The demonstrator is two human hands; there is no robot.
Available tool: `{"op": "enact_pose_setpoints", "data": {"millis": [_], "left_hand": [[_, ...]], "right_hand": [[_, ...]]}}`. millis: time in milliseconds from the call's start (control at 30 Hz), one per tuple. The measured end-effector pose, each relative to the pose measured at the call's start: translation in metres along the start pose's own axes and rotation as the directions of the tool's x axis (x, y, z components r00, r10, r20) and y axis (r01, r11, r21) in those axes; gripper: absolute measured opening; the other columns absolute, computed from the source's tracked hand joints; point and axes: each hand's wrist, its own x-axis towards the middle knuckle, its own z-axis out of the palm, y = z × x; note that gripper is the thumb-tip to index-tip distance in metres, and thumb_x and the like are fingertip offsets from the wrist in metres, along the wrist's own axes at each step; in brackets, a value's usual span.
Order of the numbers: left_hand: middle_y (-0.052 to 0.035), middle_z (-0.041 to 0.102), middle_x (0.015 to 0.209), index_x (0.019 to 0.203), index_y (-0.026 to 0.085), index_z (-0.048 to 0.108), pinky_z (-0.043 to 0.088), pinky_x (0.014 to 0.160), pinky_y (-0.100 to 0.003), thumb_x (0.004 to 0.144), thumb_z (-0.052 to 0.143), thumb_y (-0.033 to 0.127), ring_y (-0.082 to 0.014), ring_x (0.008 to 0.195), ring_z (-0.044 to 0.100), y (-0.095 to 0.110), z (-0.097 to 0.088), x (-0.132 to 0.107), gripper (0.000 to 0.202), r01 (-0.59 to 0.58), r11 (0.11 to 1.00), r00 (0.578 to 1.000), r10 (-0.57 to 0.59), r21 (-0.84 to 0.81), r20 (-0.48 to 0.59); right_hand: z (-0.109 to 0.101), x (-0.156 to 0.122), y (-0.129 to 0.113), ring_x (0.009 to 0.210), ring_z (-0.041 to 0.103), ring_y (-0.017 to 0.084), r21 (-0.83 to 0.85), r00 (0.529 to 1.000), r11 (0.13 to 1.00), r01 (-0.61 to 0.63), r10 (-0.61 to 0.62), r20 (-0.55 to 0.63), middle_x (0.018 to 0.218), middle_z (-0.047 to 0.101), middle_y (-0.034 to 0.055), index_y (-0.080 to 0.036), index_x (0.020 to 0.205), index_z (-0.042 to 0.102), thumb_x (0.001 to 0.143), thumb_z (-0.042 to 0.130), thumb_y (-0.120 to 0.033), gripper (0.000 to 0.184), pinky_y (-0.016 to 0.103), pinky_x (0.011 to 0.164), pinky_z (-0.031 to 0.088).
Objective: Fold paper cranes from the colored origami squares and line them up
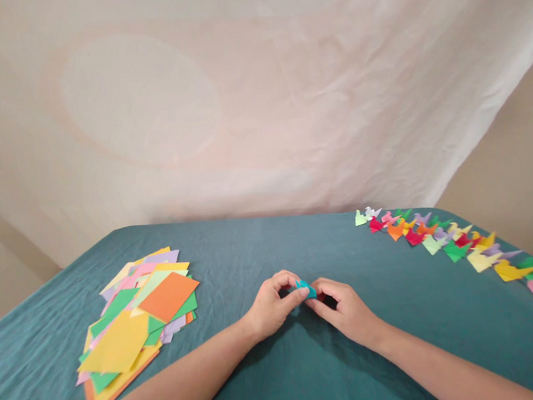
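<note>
A small piece of folded turquoise paper [306, 288] is held between my two hands, just above the middle of the table. My left hand [276, 299] pinches it, with the thumb across its near face and the fingers behind. At its right end the thumb and fingertips of my right hand [342, 309] are closed on the paper's edge. Fingers cover much of the paper, so its full shape is hidden.
A loose pile of coloured paper squares [120, 343] lies on the left of the green-clothed table [233, 247]. Along the right side stand rows of small folded paper birds [483, 259] in many colours. A pale cloth [257, 100] hangs behind the far edge.
</note>
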Motion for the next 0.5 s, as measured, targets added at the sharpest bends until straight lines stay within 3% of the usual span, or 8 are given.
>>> {"op": "enact_pose_setpoints", "data": {"millis": [300, 500], "left_hand": [[-0.0028, 0.057, 0.079, 0.078, 0.014, 0.059, 0.043, 0.076, -0.027, 0.081, 0.058, 0.033, -0.0143, 0.078, 0.052, -0.0002, 0.0001, -0.0007, 0.019, 0.028, 0.999, 0.999, -0.027, 0.039, -0.028], [-0.0025, 0.059, 0.081, 0.079, 0.015, 0.06, 0.042, 0.079, -0.028, 0.079, 0.061, 0.028, -0.0151, 0.081, 0.054, 0.0013, 0.0007, -0.0016, 0.013, 0.021, 0.994, 0.999, -0.017, 0.106, -0.036]], "right_hand": [[-0.0014, -0.0024, -0.0027, 0.059, 0.055, 0.012, 0.091, 0.993, 0.989, -0.118, 0.117, 0.018, 0.067, 0.061, -0.0007, -0.018, 0.08, 0.055, 0.087, 0.046, -0.028, 0.015, 0.024, 0.059, 0.042], [-0.004, -0.0022, -0.0044, 0.064, 0.053, 0.013, 0.023, 0.998, 0.999, -0.043, 0.044, -0.047, 0.07, 0.057, -0.0006, -0.019, 0.082, 0.057, 0.084, 0.049, -0.024, 0.01, 0.024, 0.061, 0.041]]}}
